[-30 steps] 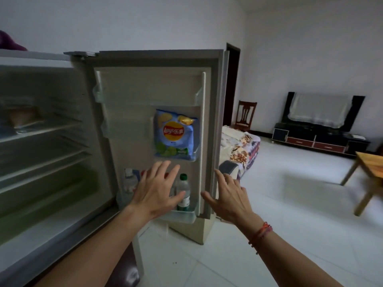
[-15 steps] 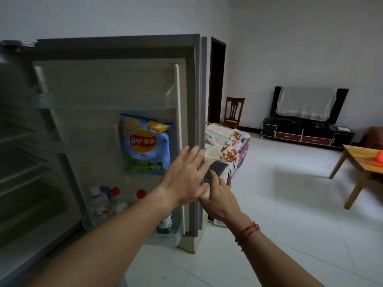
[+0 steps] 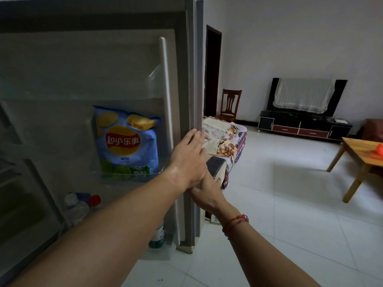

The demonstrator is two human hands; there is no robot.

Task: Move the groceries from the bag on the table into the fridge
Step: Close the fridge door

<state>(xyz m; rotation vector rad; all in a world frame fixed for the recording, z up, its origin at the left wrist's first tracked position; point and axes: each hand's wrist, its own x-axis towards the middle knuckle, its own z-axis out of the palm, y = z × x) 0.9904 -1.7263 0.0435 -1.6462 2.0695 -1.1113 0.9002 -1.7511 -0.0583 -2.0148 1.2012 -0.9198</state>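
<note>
The fridge door (image 3: 182, 79) stands open in front of me, its inner side facing me. A blue bag of crisps (image 3: 126, 141) sits in its middle shelf. Bottles (image 3: 76, 208) with white and red caps stand in the bottom shelf, and a green-labelled one (image 3: 158, 237) is partly hidden by my left arm. My left hand (image 3: 189, 160) lies with straight fingers on the door's outer edge. My right hand (image 3: 207, 193) is just below it at the same edge, its fingers hidden behind the door and the left hand. The fridge interior (image 3: 18, 193) shows dimly at the left.
A sofa with a patterned blanket (image 3: 226, 141) stands right behind the door. A wooden table (image 3: 360, 160) with an orange thing (image 3: 379, 149) on it is at the right. A chair (image 3: 230, 105), a dark doorway and a TV cabinet (image 3: 304, 127) line the far wall. White tiled floor lies between.
Both hands have moved right from the door's bottom shelf to its outer edge. My view has turned right and come closer to the door.
</note>
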